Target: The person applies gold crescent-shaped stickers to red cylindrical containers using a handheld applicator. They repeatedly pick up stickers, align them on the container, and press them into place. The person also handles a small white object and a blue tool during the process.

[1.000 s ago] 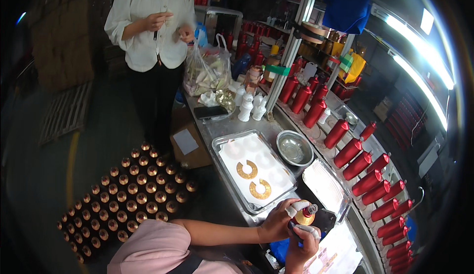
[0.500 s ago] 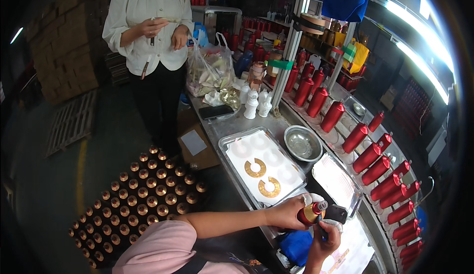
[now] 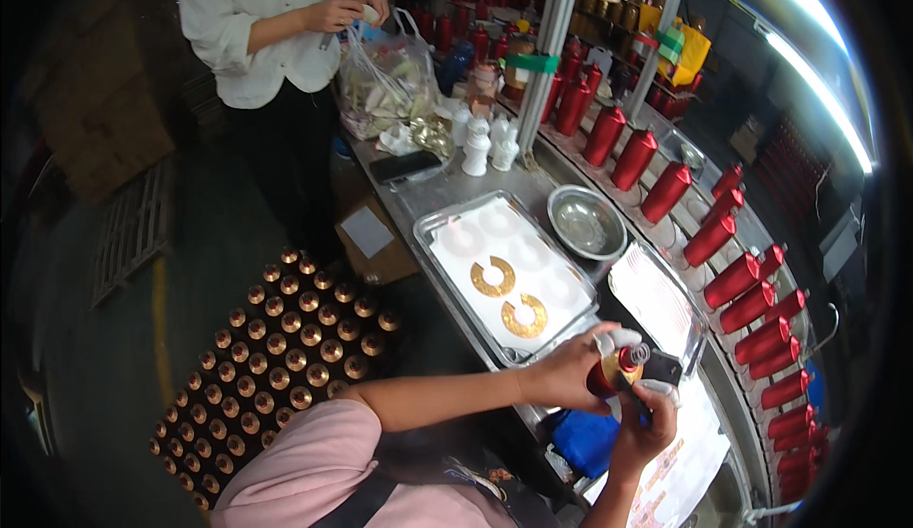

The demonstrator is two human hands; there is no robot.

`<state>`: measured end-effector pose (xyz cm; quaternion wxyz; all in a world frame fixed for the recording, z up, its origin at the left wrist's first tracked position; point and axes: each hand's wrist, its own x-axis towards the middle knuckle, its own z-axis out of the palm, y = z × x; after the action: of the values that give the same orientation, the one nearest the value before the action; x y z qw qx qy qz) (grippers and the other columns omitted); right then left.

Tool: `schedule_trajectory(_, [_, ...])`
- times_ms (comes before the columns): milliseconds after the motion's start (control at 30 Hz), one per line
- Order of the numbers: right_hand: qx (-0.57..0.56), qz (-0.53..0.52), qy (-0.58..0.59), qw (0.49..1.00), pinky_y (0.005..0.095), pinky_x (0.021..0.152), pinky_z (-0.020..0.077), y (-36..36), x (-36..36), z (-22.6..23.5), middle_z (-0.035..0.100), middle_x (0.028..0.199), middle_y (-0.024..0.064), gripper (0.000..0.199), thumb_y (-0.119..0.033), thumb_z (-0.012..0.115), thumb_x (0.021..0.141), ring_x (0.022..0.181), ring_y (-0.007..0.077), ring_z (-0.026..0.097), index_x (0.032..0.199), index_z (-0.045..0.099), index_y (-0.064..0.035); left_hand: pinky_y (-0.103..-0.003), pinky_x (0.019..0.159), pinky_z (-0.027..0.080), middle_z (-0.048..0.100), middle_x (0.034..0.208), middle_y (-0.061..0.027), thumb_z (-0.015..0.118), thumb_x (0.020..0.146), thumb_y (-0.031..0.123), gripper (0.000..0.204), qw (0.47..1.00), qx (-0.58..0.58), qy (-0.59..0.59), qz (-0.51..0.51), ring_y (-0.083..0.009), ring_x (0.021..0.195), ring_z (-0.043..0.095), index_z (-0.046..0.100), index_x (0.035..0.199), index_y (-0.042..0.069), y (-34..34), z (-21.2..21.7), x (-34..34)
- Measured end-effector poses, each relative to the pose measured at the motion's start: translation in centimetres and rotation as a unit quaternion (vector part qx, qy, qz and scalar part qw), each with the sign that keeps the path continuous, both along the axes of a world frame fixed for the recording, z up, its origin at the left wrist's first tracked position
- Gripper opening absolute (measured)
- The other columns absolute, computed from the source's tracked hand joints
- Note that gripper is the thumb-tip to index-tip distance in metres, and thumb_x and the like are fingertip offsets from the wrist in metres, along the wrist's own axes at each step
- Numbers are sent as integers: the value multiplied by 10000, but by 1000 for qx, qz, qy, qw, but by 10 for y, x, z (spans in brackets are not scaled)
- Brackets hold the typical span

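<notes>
My left hand (image 3: 568,374) is wrapped round a red bottle (image 3: 601,381) with a gold shoulder and a clear threaded neck, tilted with the neck to the right. White coverings show on some fingertips. My right hand (image 3: 649,425) is closed on a small dark flat tool (image 3: 631,393), whose end is against the bottle's shoulder. Just beyond my hands lies a metal tray (image 3: 455,292) of white paper with two gold C-shaped decals (image 3: 524,316) and fainter ring shapes. A dark block-like object (image 3: 663,368) sits behind the bottle neck.
A metal bowl (image 3: 587,223) and a second tray (image 3: 656,292) with striped sheets stand beyond. Red bottles (image 3: 709,241) line a conveyor at right. White figurine-shaped bottles (image 3: 476,152) stand near a plastic bag (image 3: 385,81). Gold-topped bottles (image 3: 278,343) fill the lower left. A co-worker (image 3: 271,33) stands behind.
The view has shifted, so the bench appears higher. Both my hands stay at the bottle, the tool still at its shoulder. The co-worker's hands have come together near the bag.
</notes>
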<state>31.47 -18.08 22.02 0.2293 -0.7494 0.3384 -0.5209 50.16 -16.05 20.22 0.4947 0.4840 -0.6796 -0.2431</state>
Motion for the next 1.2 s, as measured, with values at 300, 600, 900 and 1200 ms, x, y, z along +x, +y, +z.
schedule_trajectory(300, [-15,52,-22,998,348,778,523,-7,10,1,715,870,71,253,72,812,706,859,257,660,893,727,-75,-417,1030,473,609,1253,-142,816,684,125,712,998,18,18,-64,-347,1187,594,560,1348,109,-15,7,14])
schedule_trajectory(600, [-38,10,-31,999,340,776,530,0,21,9,724,873,89,301,87,831,672,866,273,673,901,725,-77,-408,1020,459,599,1185,-123,881,696,206,678,997,-22,1,76,-302,1166,579,575,1284,66,-5,-12,-4])
schedule_trajectory(900, [-19,-17,-11,1000,316,718,524,-1,14,8,721,907,98,292,101,821,701,823,251,664,923,722,-60,-453,1123,385,439,1451,-194,929,615,280,941,999,11,48,4,-390,1350,436,484,1423,96,-15,-12,16])
schedule_trajectory(1200, [-21,10,-8,1000,350,769,508,0,28,-2,716,902,92,294,95,827,687,865,268,652,915,724,-60,-444,1079,423,599,1289,-122,852,742,169,690,996,-34,-20,86,-332,1265,542,538,1348,65,-8,-18,-2])
